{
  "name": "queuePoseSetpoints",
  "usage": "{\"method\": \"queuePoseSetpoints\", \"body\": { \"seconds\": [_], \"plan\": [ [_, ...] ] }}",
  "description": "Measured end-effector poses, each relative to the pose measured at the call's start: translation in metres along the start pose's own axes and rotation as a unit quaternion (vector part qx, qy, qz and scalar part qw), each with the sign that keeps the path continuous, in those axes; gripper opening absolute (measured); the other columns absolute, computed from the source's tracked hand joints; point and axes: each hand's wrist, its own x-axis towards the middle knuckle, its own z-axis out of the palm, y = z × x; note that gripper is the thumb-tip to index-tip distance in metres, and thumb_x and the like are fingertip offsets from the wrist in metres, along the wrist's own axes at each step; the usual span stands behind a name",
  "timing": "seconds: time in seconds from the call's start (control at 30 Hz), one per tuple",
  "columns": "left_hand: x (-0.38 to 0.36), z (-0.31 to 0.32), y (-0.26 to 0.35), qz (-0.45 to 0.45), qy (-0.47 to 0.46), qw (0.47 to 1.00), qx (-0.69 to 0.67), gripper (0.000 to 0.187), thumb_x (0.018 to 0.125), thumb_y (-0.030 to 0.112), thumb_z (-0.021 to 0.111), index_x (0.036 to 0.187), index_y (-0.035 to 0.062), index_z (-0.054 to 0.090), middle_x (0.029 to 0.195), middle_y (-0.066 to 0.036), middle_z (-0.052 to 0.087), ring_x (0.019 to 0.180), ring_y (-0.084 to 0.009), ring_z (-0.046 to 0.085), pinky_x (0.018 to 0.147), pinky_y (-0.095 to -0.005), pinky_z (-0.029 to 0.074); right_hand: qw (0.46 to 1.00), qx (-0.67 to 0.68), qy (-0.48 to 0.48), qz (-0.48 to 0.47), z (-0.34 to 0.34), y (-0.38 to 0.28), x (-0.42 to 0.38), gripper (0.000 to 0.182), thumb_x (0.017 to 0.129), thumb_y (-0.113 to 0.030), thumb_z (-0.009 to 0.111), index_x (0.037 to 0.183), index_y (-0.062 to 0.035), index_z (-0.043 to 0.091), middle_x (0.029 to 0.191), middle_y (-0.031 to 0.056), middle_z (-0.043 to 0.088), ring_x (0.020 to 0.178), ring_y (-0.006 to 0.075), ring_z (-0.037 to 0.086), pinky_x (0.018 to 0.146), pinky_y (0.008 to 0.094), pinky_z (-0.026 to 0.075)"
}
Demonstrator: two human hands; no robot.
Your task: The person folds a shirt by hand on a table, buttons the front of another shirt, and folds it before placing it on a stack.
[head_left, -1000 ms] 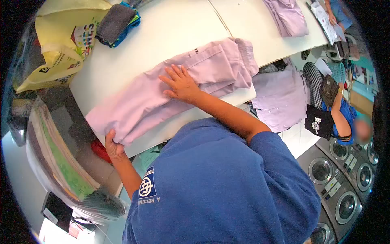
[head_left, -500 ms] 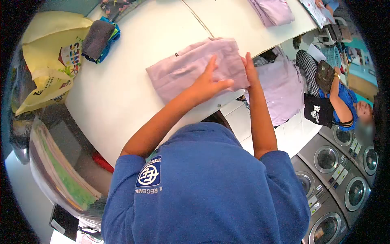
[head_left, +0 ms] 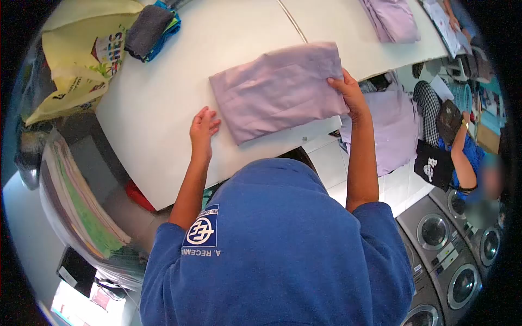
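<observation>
**Folded lilac garment on worktop, right hand grasping its edge, left hand released**

The lilac garment (head_left: 280, 89) lay flat on the white worktop (head_left: 157, 119), folded into a roughly rectangular shape and set at a slight slant. Shallow creases ran across its upper face. Its right end reached close to the near edge of the worktop.

The right hand (head_left: 350, 95) was at that right end. Its thumb was on the upper face and its other fingers were largely hidden at the far side; the grasp was on the garment's edge. The left hand (head_left: 204, 127) was held over the worktop just beside the garment's left end, its fingers released, spread and slightly curled, holding nothing.

A second folded lilac garment (head_left: 390, 20) lay on the far right part of the worktop, past a seam in the surface. At the far left, a dark grey cloth (head_left: 145, 33) rested against a blue cloth (head_left: 169, 33), with a yellow printed bag (head_left: 73, 70) standing beside them.

To the right, below the worktop's level, a lilac shirt (head_left: 383, 127) was spread out. Beyond it, a person in blue had a hand (head_left: 465, 117) at a dark brown bag (head_left: 450, 120); a black printed bag (head_left: 433, 164) was nearby. Grey front-loading machines (head_left: 446, 255) stood at the lower right. A plastic-covered stack of textiles (head_left: 87, 201) was on the left.
</observation>
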Motion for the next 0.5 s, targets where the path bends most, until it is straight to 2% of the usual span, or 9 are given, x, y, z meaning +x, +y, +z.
{"method": "queuePoseSetpoints", "body": {
  "seconds": [0.03,0.1,0.2,0.23,0.27,0.3,0.37,0.43,0.5],
  "plan": [
    [0.0,0.003,-0.002,-0.025,-0.031,0.999,-0.018,0.045,0.084,0.035,0.05,0.117,0.0048,0.043,0.102,-0.009,0.054,0.081,-0.0157,0.053,0.071,-0.0276,0.043,0.996,-0.072,0.04,0.031,-0.009,0.012,0.009,0.047,0.074,-0.005,0.058,0.118,-0.0007,0.043,0.099,0.0084,0.057,0.085,0.0144,0.055,0.075,0.0278,0.045],
    [0.004,0.01,-0.003,-0.025,-0.051,0.998,-0.018,0.046,0.084,0.038,0.05,0.115,0.004,0.045,0.099,-0.008,0.055,0.081,-0.0147,0.054,0.07,-0.0275,0.044,0.994,-0.091,0.055,0.019,-0.021,0.022,0.014,0.045,0.073,-0.007,0.059,0.115,0.001,0.044,0.097,0.0098,0.057,0.083,0.0144,0.055,0.072,0.0281,0.045],
    [0.013,0.023,0.0,-0.086,-0.08,0.992,-0.034,0.046,0.081,0.034,0.057,0.111,0.0012,0.047,0.093,-0.007,0.057,0.075,-0.0129,0.055,0.066,-0.0251,0.044,0.991,-0.091,0.094,0.021,-0.025,0.02,0.006,0.045,0.073,-0.01,0.06,0.114,-0.0023,0.046,0.09,0.0101,0.058,0.078,0.0153,0.055,0.071,0.0273,0.045],
    [0.016,0.027,0.003,-0.091,-0.103,0.99,-0.025,0.046,0.079,0.033,0.058,0.11,0.0008,0.048,0.094,-0.007,0.058,0.076,-0.0132,0.056,0.066,-0.0249,0.044,0.95,-0.261,0.158,-0.063,-0.027,0.02,0.003,0.043,0.073,-0.012,0.06,0.114,-0.0046,0.047,0.086,0.0094,0.057,0.075,0.0158,0.055,0.069,0.0271,0.045],
    [0.021,0.031,0.006,-0.094,-0.126,0.988,-0.016,0.045,0.078,0.032,0.06,0.109,0.0004,0.048,0.095,-0.008,0.058,0.077,-0.0134,0.056,0.066,-0.0248,0.044,0.87,-0.419,0.215,-0.147,-0.029,0.02,0.002,0.041,0.074,-0.014,0.061,0.113,-0.0069,0.048,0.083,0.0087,0.057,0.071,0.0162,0.055,0.066,0.0269,0.046],
    [0.026,0.036,0.006,-0.094,-0.126,0.987,-0.019,0.045,0.078,0.032,0.06,0.109,0.0004,0.048,0.095,-0.008,0.058,0.077,-0.0134,0.056,0.066,-0.0248,0.044,0.869,-0.421,0.215,-0.148,-0.026,0.016,-0.003,0.041,0.074,-0.014,0.061,0.113,-0.0069,0.048,0.083,0.0087,0.057,0.071,0.0162,0.055,0.066,0.0269,0.046],
    [0.033,0.046,0.007,-0.059,-0.165,0.984,-0.037,0.044,0.075,0.023,0.064,0.111,0.003,0.048,0.1,-0.008,0.056,0.087,-0.0142,0.055,0.077,-0.0297,0.045,0.887,-0.407,0.204,-0.078,-0.019,0.01,-0.014,0.036,0.076,-0.021,0.061,0.109,-0.0108,0.05,0.078,0.0073,0.056,0.065,0.0164,0.054,0.057,0.0289,0.046],
    [0.032,0.059,0.02,-0.03,-0.166,0.985,-0.038,0.04,0.073,0.018,0.065,0.108,0.0024,0.05,0.097,-0.008,0.058,0.086,-0.0147,0.056,0.077,-0.0304,0.045,0.953,-0.265,0.105,0.1,0.004,0.005,-0.026,0.038,0.079,-0.037,0.055,0.107,-0.0111,0.05,0.077,0.0066,0.056,0.062,0.0153,0.053,0.049,0.033,0.044],
    [0.024,0.074,0.047,0.003,-0.17,0.985,-0.04,0.037,0.071,0.012,0.066,0.104,0.0019,0.052,0.094,-0.008,0.059,0.084,-0.0151,0.057,0.077,-0.0312,0.046,0.962,-0.171,0.048,0.205,0.03,0.009,-0.035,0.049,0.082,-0.051,0.042,0.112,-0.0125,0.049,0.076,0.0039,0.056,0.067,0.0124,0.054,0.052,0.0276,0.044]
  ]
}}
